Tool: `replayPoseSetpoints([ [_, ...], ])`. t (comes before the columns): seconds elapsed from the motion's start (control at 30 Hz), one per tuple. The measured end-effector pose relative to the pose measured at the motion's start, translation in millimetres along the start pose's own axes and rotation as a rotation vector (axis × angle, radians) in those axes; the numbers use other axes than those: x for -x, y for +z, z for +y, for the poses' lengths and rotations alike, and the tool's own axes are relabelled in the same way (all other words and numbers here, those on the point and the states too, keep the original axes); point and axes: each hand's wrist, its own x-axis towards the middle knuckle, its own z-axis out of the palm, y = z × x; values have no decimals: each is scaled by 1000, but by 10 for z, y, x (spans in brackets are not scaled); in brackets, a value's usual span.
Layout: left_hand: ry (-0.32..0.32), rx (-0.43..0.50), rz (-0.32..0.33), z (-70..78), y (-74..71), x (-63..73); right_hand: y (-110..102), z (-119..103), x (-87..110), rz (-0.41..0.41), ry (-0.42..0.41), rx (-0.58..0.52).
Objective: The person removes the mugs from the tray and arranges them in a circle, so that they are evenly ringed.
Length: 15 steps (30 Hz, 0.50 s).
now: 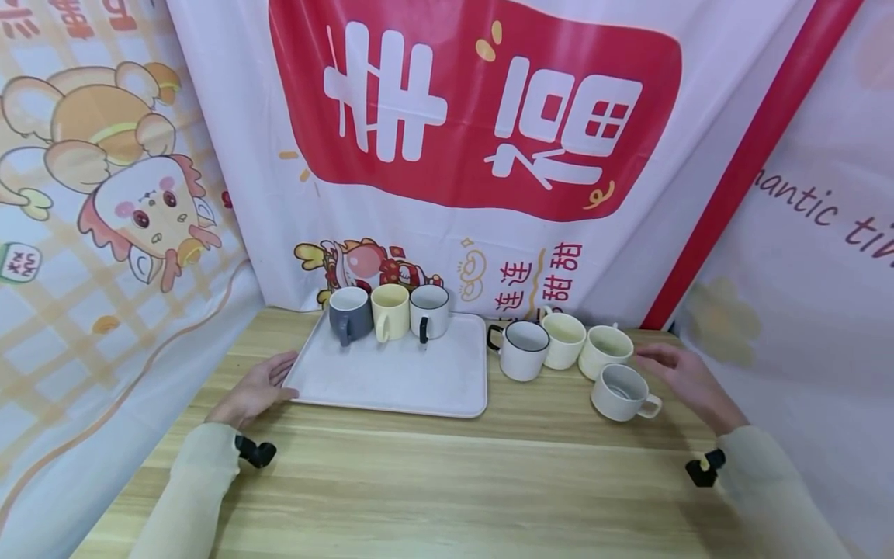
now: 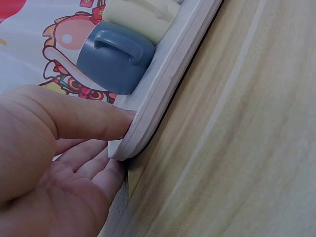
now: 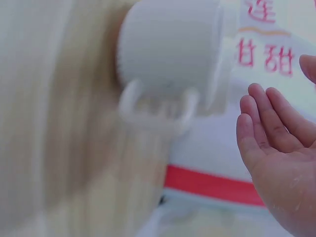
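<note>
Steady the tray (image 1: 391, 382) with the left hand (image 1: 254, 388) pinching its edge; right hand (image 1: 687, 380) has fingers (image 3: 276, 126) extended, empty, so clear the front mug (image 1: 616, 394).

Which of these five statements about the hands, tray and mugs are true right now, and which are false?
1. The left hand touches the tray. True.
2. The right hand holds nothing. True.
3. Four mugs stand on the tray. False: three do, the gray-blue mug, the yellow mug and the black-rimmed mug.
4. The frontmost mug's handle points toward the tray. False: the white front mug has its handle pointing away.
</note>
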Motion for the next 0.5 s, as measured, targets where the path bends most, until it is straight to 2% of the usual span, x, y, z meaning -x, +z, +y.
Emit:
replayPoseSetpoints([
  [0.1,1,0,3,2,-11,3,60,-243,-88,-6,-32,36],
  [0.17,2,2,7,4,-18,8,121,-423,-141,-42,-33,34],
  [0.33,7,1,6,-14,-25,2,361,-873,-304,-170,3,-64],
  [0.5,-10,5,6,-34,-20,-25,662,-1170,-503,-193,-107,-107],
])
